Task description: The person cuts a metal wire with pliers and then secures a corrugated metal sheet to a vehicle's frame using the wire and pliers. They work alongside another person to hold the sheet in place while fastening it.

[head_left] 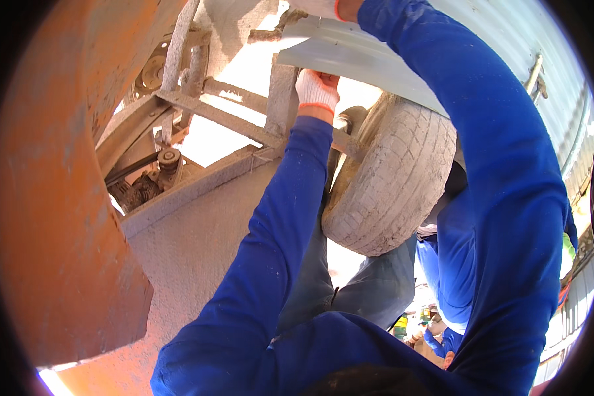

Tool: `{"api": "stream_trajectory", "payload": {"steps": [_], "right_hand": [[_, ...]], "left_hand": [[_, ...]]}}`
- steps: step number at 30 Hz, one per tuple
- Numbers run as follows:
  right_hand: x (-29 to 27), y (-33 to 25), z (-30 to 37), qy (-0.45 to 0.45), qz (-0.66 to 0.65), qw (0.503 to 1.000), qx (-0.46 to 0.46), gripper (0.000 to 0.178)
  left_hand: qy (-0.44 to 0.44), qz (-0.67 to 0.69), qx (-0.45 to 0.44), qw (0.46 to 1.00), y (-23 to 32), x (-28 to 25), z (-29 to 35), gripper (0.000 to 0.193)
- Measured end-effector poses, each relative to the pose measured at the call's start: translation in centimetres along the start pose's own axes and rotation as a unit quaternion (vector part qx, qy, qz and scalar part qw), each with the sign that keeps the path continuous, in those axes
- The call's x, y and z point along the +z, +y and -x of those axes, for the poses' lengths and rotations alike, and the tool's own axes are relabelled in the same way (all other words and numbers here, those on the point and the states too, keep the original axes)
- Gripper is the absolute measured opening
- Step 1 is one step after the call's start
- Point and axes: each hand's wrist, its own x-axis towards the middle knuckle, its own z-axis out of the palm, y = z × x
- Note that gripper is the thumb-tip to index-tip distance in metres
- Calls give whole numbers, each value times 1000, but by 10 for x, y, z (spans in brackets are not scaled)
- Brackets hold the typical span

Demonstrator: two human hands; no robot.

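Note:
My left hand (pixel 317 90), in a white knit glove with a red cuff, is raised beside a dusty upright post (pixel 281 99). It is closed, its fingers curled just under the lower edge of a grey metal sheet (pixel 350 56); what they hold, if anything, is hidden. Higher up, my right hand (pixel 318 6), gloved the same way, is cut by the top edge of the picture. A rough, crusted metal piece (pixel 290 18) lies next to it; the right fingers do not show clearly. Below my left hand stands a muddy, worn tyre (pixel 396 175).
A large orange panel (pixel 66 198) fills the left side. Behind it, a dusty metal frame (pixel 221 119) surrounds a belt pulley (pixel 169 157). Ribbed metal sheeting (pixel 508 39) slopes at upper right. Partly hidden behind my right arm is another person in blue (pixel 454 254).

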Motion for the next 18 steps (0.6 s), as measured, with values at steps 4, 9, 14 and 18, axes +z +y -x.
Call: {"api": "stream_trajectory", "payload": {"steps": [4, 9, 14, 18], "right_hand": [[-25, -11, -1, -70, 10, 997, -14, 17], [-14, -5, 5, -69, -7, 998, 9, 19], [-15, 3, 34, -97, -101, 989, 52, 22], [-31, -6, 37, -118, -97, 986, 66, 21]], "left_hand": [[-15, 73, -14, 997, 7, -6, 6, 20], [-24, 58, 52, 997, -9, -4, 14, 18], [27, 66, 54, 996, 1, 11, 33, 18], [29, 57, 68, 996, -14, 13, 27, 6]]}}
